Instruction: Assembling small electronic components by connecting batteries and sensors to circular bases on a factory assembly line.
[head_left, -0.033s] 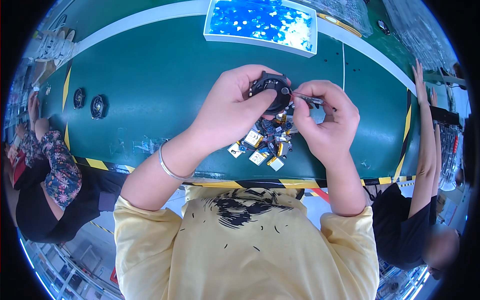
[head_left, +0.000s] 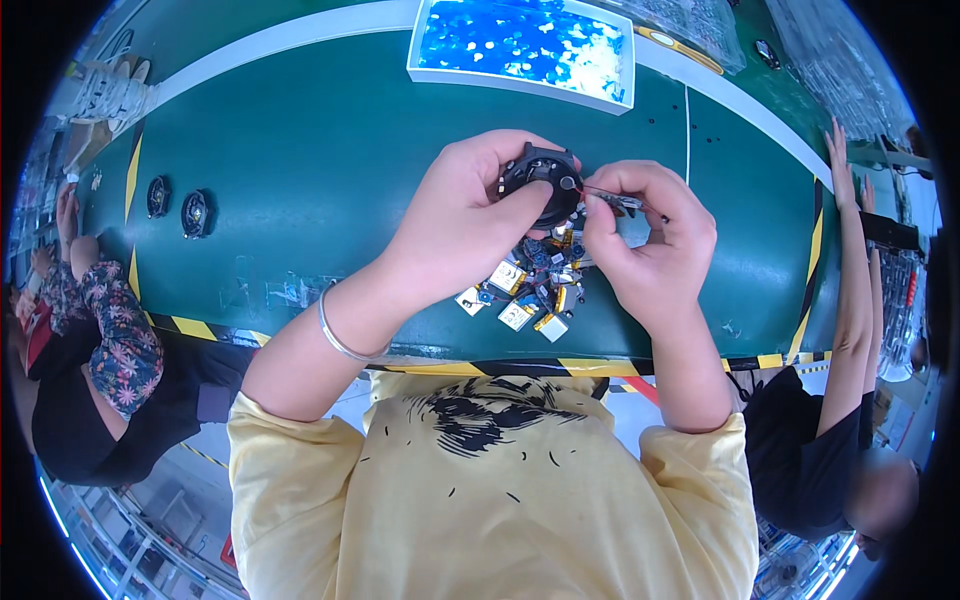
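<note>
My left hand (head_left: 465,215) is wrapped round a black round watch case (head_left: 540,165) with lugs, its thumb pressed on the inside. A small round silvery disc (head_left: 568,184) shows at the case's right side. From there a thin red wire (head_left: 602,190) runs to my right hand (head_left: 655,235), whose thumb and forefinger pinch at the wire close to the case. A small wired part (head_left: 628,203) sits within the right fingers; its exact kind is partly hidden. Just below both hands lies a pile of small silver-and-yellow battery packs (head_left: 517,315) with wires and dark parts.
A white box (head_left: 520,80) of blue and white bits stands at the far side of the green table (head_left: 330,160). Two black watch cases (head_left: 196,213) lie at left. Yellow-black tape (head_left: 480,368) marks the near edge. Other people (head_left: 120,330) sit at both sides.
My right hand has shifted very slightly left, toward the watch case. Nothing else has visibly moved.
</note>
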